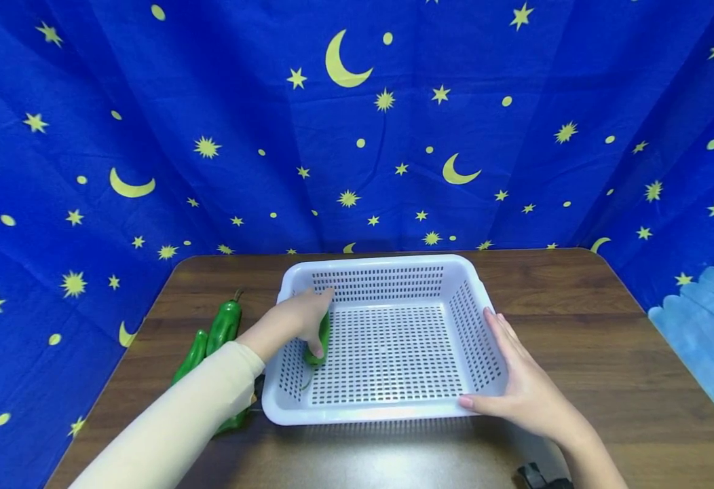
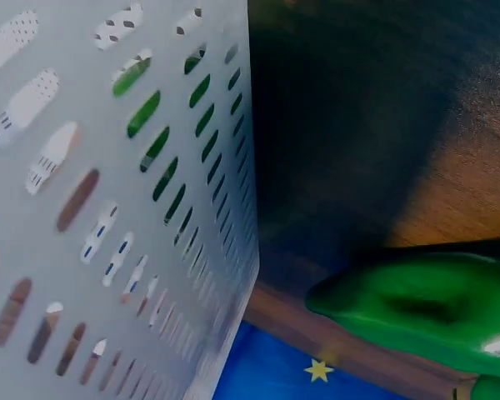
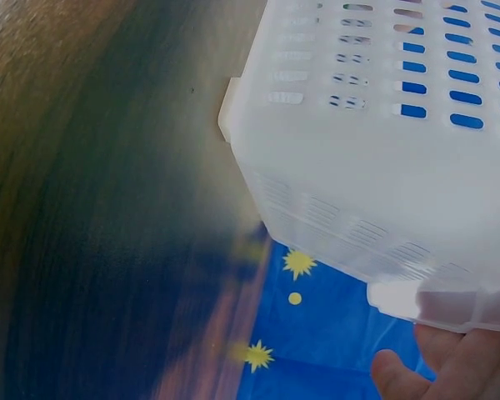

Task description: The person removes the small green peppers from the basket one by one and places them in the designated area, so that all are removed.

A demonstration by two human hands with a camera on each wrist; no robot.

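Observation:
A white perforated plastic basket (image 1: pixel 387 411) sits on the wooden table. My left hand (image 1: pixel 308 316) reaches over its left side and holds a long green pepper (image 1: pixel 325 333) low inside, close to the left wall; its thin stem points toward the front. Part of that pepper is hidden under the hand, and through the slots in the left wrist view its green shows. My right hand (image 1: pixel 524 384) grips the basket's front right corner, thumb on the front rim and fingers along the right side. In the right wrist view its fingertips (image 3: pixel 396 379) are at the rim.
More green peppers (image 1: pixel 224 324) lie on the table left of the basket, partly covered by the left sleeve (image 1: pixel 180 414). One pepper (image 2: pixel 425 312) is close outside the basket wall in the left wrist view. A blue star-patterned curtain (image 1: pixel 357 136) hangs behind the table (image 1: pixel 577 326).

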